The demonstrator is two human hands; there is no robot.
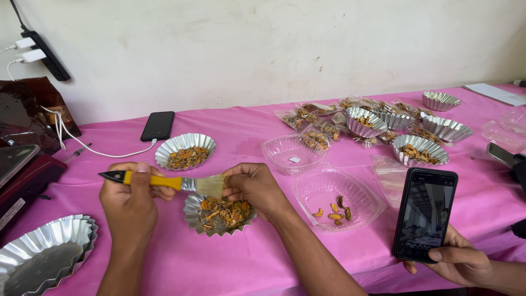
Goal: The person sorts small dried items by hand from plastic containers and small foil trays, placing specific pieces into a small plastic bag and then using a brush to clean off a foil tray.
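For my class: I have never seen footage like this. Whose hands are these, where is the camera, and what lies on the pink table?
The one picture comes from a camera worn on a person's head, looking down at their own bare hands. The left hand grips a yellow-handled brush. The right hand pinches the brush's bristles just above a fluted foil dish of dried orange pieces. A different person's hand, lower right, holds up a phone. On the pink tablecloth lie more foil dishes, some filled, clear plastic trays, small packets, a black phone on a white cable, and a stack of empty foil dishes at lower left.
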